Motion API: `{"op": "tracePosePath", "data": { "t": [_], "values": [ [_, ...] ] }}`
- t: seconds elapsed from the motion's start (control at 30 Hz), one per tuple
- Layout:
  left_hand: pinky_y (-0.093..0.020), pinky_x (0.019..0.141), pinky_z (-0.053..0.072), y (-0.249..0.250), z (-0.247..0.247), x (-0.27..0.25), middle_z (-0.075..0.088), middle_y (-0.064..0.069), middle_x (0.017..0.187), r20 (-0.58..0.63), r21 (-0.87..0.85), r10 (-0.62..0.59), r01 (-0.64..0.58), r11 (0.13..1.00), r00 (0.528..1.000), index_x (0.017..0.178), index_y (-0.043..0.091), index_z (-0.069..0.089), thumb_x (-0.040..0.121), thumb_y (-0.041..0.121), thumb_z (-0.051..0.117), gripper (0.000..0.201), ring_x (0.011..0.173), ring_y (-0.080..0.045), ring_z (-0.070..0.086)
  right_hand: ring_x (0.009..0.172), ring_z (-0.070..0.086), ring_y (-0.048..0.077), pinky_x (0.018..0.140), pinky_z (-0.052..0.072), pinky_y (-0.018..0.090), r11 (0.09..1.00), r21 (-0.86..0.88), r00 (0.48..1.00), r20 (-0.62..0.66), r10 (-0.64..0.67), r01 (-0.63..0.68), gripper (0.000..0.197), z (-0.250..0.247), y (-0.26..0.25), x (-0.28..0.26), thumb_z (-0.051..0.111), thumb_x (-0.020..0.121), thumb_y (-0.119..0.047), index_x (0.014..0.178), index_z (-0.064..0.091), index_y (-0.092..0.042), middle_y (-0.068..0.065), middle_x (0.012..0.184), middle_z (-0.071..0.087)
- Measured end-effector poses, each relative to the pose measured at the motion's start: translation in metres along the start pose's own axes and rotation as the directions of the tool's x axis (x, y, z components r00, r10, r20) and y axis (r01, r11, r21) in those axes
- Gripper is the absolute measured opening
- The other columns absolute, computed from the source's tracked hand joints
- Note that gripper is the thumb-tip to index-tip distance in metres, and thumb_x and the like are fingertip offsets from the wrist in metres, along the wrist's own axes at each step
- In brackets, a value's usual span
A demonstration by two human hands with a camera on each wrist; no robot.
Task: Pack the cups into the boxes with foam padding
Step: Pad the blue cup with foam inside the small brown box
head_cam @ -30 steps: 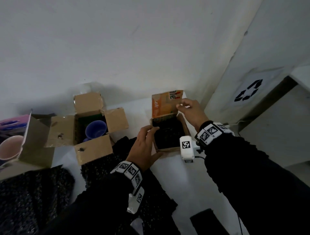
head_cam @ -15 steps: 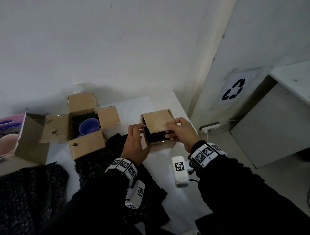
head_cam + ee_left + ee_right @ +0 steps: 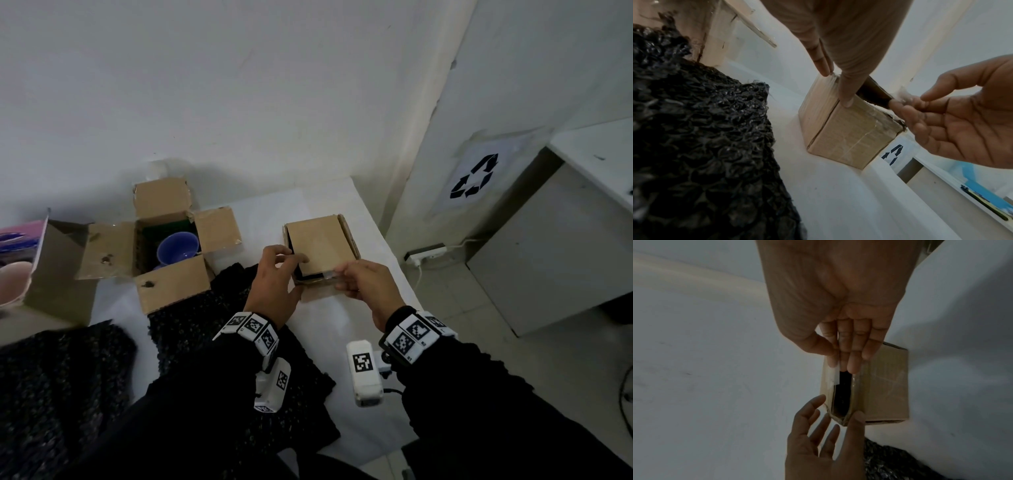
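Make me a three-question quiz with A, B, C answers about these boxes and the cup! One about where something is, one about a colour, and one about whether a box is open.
1. Where is the open box with the cup?
A. On the person's left of the small box
B. On its right
C. On top of it

2. What colour is that cup?
A. Red
B. Blue
C. Green

3. How is the small box's top?
A. Flaps wide open
B. Taped flat
C. Flap folded over, dark gap showing

Answers: 1 A, the open box sits beyond the left hand from the small box. 2 B, the cup is blue. 3 C, the right hand pinches its near edge beside a dark gap.
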State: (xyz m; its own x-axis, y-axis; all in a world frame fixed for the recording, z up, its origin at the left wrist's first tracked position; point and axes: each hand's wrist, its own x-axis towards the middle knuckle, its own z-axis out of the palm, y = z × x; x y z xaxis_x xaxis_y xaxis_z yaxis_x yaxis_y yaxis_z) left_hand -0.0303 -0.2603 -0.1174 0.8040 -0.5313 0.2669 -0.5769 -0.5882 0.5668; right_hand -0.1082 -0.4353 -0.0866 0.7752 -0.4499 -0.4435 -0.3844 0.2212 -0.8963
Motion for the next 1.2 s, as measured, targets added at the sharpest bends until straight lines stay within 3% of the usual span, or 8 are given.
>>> {"op": "tracePosePath", "data": {
  "t": [0.1, 0.23, 0.37, 0.57, 0.77, 0.9, 1.07, 1.2],
  "values": [
    [-0.035, 0.093, 0.047, -0.003, 0.001, 0.0, 0.042, -0.012, 0.123, 0.003, 0.024, 0.044, -0.044, 0.999, 0.999, 0.11, 0.015, 0.066, 0.067, 0.003, 0.08, 0.047, 0.109, -0.027, 0.053, 0.07, 0.067, 0.018, 0.065, 0.049, 0.027, 1.0, 0.026, 0.999, -0.032, 0.01, -0.009, 0.019, 0.001, 0.009, 0.001, 0.069, 0.085, -0.023, 0.086, 0.073, -0.005, 0.012, 0.085, 0.073],
    [-0.041, 0.091, 0.05, -0.004, 0.0, 0.002, 0.042, -0.011, 0.124, 0.04, 0.058, 0.039, -0.041, 0.997, 0.998, 0.111, 0.017, 0.065, 0.068, 0.007, 0.081, 0.047, 0.111, -0.027, 0.052, 0.064, 0.063, 0.018, 0.057, 0.047, 0.026, 0.998, 0.048, 0.994, -0.107, -0.028, 0.033, 0.022, 0.007, 0.016, 0.0, 0.081, 0.076, -0.02, 0.083, 0.063, -0.009, 0.012, 0.08, 0.07],
    [-0.039, 0.092, 0.051, -0.004, -0.004, 0.005, 0.04, -0.009, 0.127, 0.068, 0.063, 0.021, -0.025, 0.998, 0.997, 0.115, 0.018, 0.062, 0.069, 0.009, 0.08, 0.05, 0.112, -0.025, 0.052, 0.071, 0.06, 0.024, 0.059, 0.047, 0.031, 0.997, 0.079, 0.99, -0.14, -0.015, 0.026, 0.042, 0.006, 0.024, 0.005, 0.084, 0.071, -0.012, 0.088, 0.046, -0.018, 0.018, 0.084, 0.065],
    [-0.037, 0.087, 0.052, -0.005, -0.002, 0.002, 0.04, -0.009, 0.127, 0.07, 0.091, 0.058, -0.064, 0.994, 0.996, 0.117, 0.02, 0.061, 0.071, 0.009, 0.077, 0.05, 0.113, -0.025, 0.05, 0.054, 0.062, 0.014, 0.056, 0.045, 0.025, 0.998, 0.06, 0.992, -0.127, -0.011, 0.018, 0.042, 0.004, 0.044, 0.007, 0.08, 0.076, -0.007, 0.089, 0.041, -0.014, 0.011, 0.074, 0.063],
    [-0.037, 0.084, 0.045, 0.007, 0.003, 0.005, 0.049, -0.006, 0.123, 0.061, 0.27, 0.091, -0.104, 0.957, 0.994, 0.103, 0.027, 0.066, 0.069, 0.054, 0.066, 0.043, 0.107, -0.027, 0.046, 0.06, 0.067, 0.021, 0.057, 0.047, 0.024, 0.988, 0.0, 0.977, -0.15, -0.153, 0.155, 0.044, 0.004, 0.053, 0.014, 0.082, 0.076, -0.012, 0.085, 0.039, -0.013, 0.014, 0.067, 0.065],
    [-0.037, 0.082, 0.043, 0.008, 0.015, 0.016, 0.051, -0.003, 0.118, 0.021, 0.301, 0.073, -0.076, 0.951, 0.997, 0.09, 0.023, 0.065, 0.068, 0.062, 0.07, 0.044, 0.107, -0.026, 0.045, 0.058, 0.067, 0.023, 0.05, 0.046, 0.024, 0.99, 0.038, 0.979, -0.154, -0.131, 0.138, 0.045, 0.003, 0.054, 0.017, 0.084, 0.073, -0.016, 0.083, 0.04, -0.014, 0.022, 0.078, 0.069],
    [-0.043, 0.077, 0.049, 0.002, 0.024, 0.022, 0.051, -0.006, 0.113, 0.05, 0.263, 0.079, -0.09, 0.961, 0.996, 0.09, 0.019, 0.06, 0.065, 0.051, 0.076, 0.044, 0.1, -0.027, 0.046, 0.062, 0.064, 0.022, 0.065, 0.051, 0.036, 0.962, -0.254, 0.956, -0.239, -0.167, 0.104, 0.062, -0.008, 0.06, 0.028, 0.088, 0.054, -0.055, 0.08, 0.049, -0.014, 0.003, 0.065, 0.06],
    [-0.042, 0.077, 0.048, 0.001, 0.026, 0.024, 0.053, -0.006, 0.11, 0.046, 0.228, 0.096, -0.104, 0.968, 0.994, 0.087, 0.019, 0.058, 0.067, 0.055, 0.064, 0.042, 0.099, -0.029, 0.047, 0.071, 0.061, 0.014, 0.066, 0.051, 0.027, 0.923, -0.284, 0.941, -0.14, -0.306, 0.258, 0.065, -0.019, 0.052, 0.034, 0.092, 0.057, -0.042, 0.1, 0.047, -0.021, 0.002, 0.084, 0.062]
  ]
}}
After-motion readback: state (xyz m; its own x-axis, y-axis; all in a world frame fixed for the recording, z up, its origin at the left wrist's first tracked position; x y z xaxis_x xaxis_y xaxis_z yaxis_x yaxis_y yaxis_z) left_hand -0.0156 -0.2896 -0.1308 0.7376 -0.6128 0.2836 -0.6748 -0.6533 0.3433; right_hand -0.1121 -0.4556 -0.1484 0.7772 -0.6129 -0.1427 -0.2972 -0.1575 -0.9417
